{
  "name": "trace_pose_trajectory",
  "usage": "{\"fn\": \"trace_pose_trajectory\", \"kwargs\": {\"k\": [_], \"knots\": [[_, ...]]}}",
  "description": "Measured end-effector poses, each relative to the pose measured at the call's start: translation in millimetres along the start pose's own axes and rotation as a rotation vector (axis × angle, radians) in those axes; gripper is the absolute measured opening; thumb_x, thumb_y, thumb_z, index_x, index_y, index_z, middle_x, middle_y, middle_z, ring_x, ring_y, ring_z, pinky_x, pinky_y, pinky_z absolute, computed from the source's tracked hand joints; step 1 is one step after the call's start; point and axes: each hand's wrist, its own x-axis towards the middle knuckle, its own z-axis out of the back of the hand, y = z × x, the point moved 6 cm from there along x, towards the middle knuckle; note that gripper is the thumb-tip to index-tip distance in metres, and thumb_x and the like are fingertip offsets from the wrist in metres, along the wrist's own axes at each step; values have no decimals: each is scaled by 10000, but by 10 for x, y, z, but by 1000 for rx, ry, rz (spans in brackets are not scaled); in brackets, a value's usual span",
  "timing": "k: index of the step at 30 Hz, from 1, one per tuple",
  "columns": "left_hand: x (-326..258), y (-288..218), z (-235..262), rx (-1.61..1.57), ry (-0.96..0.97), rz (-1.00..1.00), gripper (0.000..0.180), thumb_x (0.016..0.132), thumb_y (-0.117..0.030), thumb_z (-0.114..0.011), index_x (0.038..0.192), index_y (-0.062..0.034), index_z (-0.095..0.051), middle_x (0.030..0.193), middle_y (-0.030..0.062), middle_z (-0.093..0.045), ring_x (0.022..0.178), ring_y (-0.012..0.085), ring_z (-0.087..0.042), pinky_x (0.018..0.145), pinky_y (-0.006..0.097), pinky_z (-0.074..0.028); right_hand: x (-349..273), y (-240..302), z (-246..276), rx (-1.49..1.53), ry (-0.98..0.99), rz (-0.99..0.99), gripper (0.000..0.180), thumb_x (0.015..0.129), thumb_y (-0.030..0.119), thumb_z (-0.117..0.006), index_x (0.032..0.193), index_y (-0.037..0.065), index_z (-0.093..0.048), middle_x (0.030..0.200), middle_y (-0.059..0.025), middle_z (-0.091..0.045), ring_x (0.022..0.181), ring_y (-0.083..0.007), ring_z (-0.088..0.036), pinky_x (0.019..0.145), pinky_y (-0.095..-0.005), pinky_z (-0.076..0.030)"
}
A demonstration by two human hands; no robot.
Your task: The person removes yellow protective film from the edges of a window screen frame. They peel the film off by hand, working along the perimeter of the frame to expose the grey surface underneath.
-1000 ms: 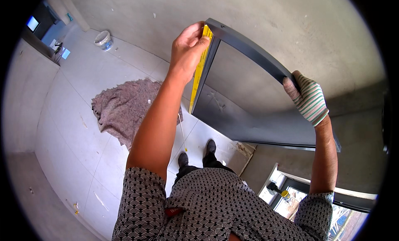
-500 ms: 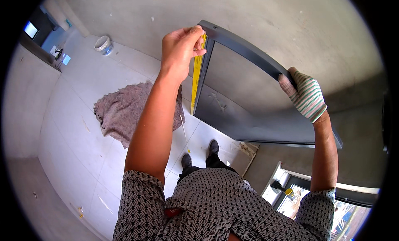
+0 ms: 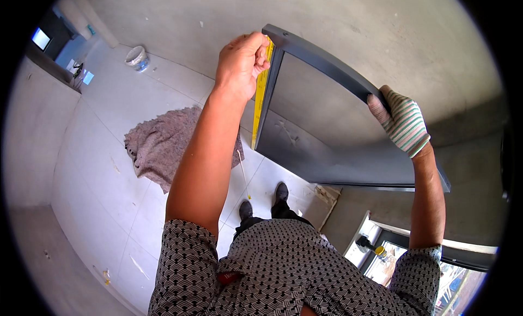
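Observation:
A dark grey framed panel [image 3: 332,58] with a mesh-like sheet [image 3: 327,125] stands upright in front of me. Down its left side edge runs a long, thin yellow strip [image 3: 260,100]. At the strip's upper end, my bare left hand [image 3: 239,62] is closed, thumb and forefinger pinched on the strip close to the panel's top left corner. My right hand [image 3: 404,119], in a striped knit glove, wraps round the top rail near its right end. The glove hides part of that rail.
A crumpled brown-grey cloth [image 3: 163,144] lies on the pale tiles, with a thin white stick [image 3: 244,174] beside it. A whitish bucket [image 3: 136,59] stands by the far wall. At lower right, a black-and-yellow tool [image 3: 373,248] sits by a window. My shoes [image 3: 280,193] are below the panel.
The fingers of my left hand have curled in tighter at the strip's top, and that hand has shifted slightly right. My right hand keeps its hold on the rail.

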Motion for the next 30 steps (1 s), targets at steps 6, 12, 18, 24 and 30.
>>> {"fn": "trace_pose_trajectory", "kwargs": {"k": [6,12,18,24,30], "knots": [[-147,221,119,-26,-9,5,134,913,-164,-662,821,-106,-584,709,-29,-500,655,98,-459,688,295,-422,7,-9,3,32,-33,27,539,1005,463,-645,1081,-68,-697,706,-255,-628,664,-410,-647,636,-408,-536],[-126,280,56,-103,34,135,201,918,-291,-679,913,-105,-604,780,-8,-554,706,110,-518,759,316,-507,32,-43,-29,2,-3,16,539,1002,464,-646,1076,-67,-696,698,-255,-623,661,-415,-642,633,-410,-537],[-118,181,12,-6,-1,113,275,939,-365,-705,947,-100,-635,805,-17,-575,728,93,-537,765,313,-513,29,-25,-13,8,-16,1,540,997,463,-657,1079,-69,-703,708,-253,-636,653,-407,-647,633,-405,-541],[-45,138,-42,24,93,-15,162,983,-241,-689,939,-88,-659,800,-30,-600,709,76,-547,738,285,-524,47,-90,-46,11,-15,-73,602,983,492,-670,1157,-84,-700,761,-257,-685,702,-370,-706,693,-373,-576],[98,223,36,54,138,-53,99,953,-151,-668,896,-74,-645,753,-11,-594,666,93,-534,726,311,-512,95,-243,-133,-39,-19,-114,732,967,583,-642,1274,-81,-657,987,-293,-726,961,-387,-739,866,-377,-582]]}}
